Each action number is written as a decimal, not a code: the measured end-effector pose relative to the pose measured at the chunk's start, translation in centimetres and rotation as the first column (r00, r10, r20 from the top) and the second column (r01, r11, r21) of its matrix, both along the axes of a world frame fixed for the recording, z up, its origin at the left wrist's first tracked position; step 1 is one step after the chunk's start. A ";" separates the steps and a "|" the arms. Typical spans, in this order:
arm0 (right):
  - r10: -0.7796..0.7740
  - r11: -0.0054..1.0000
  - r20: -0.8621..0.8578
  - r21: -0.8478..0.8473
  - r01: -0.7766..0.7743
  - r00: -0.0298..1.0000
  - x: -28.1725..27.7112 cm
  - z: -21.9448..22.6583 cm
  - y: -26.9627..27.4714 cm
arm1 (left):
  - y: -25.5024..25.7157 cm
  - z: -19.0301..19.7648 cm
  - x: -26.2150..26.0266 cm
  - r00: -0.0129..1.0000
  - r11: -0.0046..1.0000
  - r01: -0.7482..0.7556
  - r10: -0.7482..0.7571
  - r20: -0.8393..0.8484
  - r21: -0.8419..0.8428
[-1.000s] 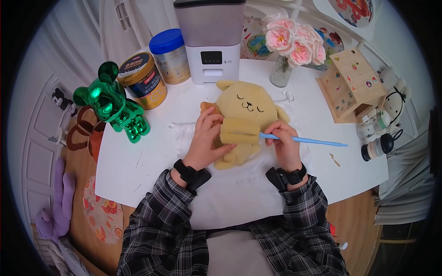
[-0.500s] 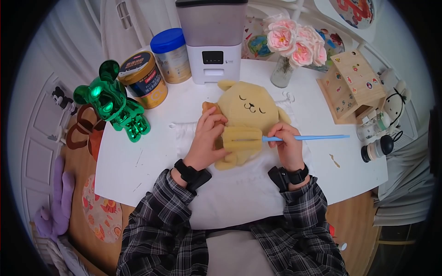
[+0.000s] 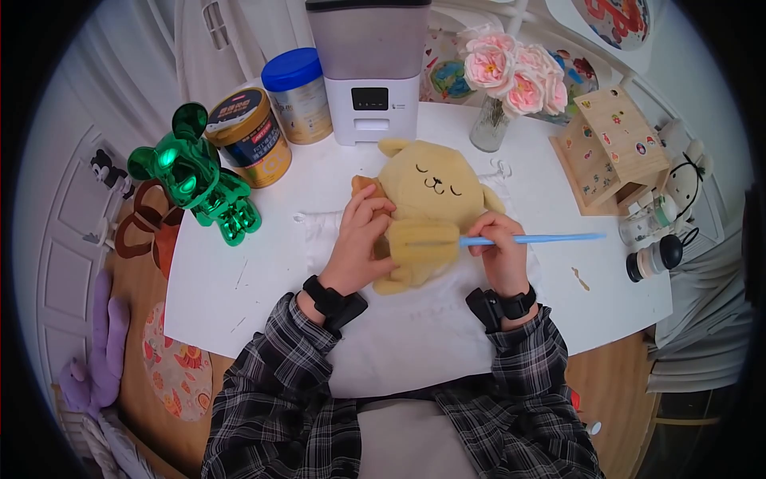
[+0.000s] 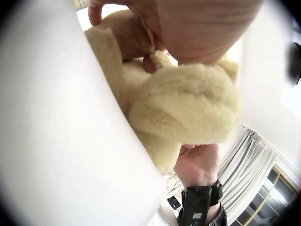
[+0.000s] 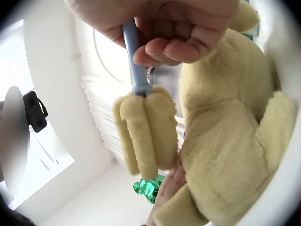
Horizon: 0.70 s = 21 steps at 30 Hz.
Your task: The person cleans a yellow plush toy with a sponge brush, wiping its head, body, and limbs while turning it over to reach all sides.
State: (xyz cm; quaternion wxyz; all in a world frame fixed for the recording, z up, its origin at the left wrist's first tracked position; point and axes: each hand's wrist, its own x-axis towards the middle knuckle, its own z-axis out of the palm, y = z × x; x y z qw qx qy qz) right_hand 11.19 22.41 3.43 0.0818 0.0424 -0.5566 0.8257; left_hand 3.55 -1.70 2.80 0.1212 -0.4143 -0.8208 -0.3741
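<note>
A yellow plush dog (image 3: 435, 180) lies face up on a white cloth (image 3: 415, 351), its head toward the back. My right hand (image 3: 501, 249) pinches the light blue handle (image 3: 558, 238) of a duster whose yellow, lobed head (image 3: 424, 239) is over the plush's body. In the right wrist view the duster head (image 5: 148, 134) hangs beside the plush (image 5: 225, 141), the fingers (image 5: 174, 49) curled near the blue rod (image 5: 134, 56). My left hand (image 3: 355, 243) holds the plush's left side, fingers near a brown patch (image 3: 367, 188).
On the white table (image 3: 215, 295) stand a shiny green bear figure (image 3: 195, 180), two cans (image 3: 254, 140), a food dispenser (image 3: 371, 96), a vase of pink roses (image 3: 491, 124), a wooden house (image 3: 610, 152) and small jars (image 3: 654, 255) at the right.
The duster and my right hand have shifted slightly right, and the handle has swung to nearly level. My left hand stays at the plush's side.
</note>
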 end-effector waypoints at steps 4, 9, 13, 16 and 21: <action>-0.250 0.963 0.004 -0.100 0.249 0.968 -0.3 1.8 -1.8 | 0.1 0.0 0.0 1.000 1.000 -0.004 0.004 0.004 0.030; -0.010 0.997 0.039 0.073 0.007 0.999 -0.1 0.4 -0.5 | 0.0 0.1 0.0 1.000 1.000 0.007 -0.007 0.002 -0.010; -0.006 1.000 -0.069 -0.004 0.006 0.998 0.0 0.2 0.0 | 0.1 0.0 0.0 1.000 1.000 0.002 -0.002 -0.004 0.014; -0.228 0.970 -0.013 -0.091 0.226 0.974 -0.1 1.7 -1.5 | 0.0 -0.1 0.0 1.000 1.000 -0.008 0.008 -0.011 0.003; -0.063 0.989 0.032 0.138 0.058 0.997 -0.1 0.4 -0.9 | 0.2 0.1 0.2 1.000 1.000 -0.004 0.004 -0.007 0.018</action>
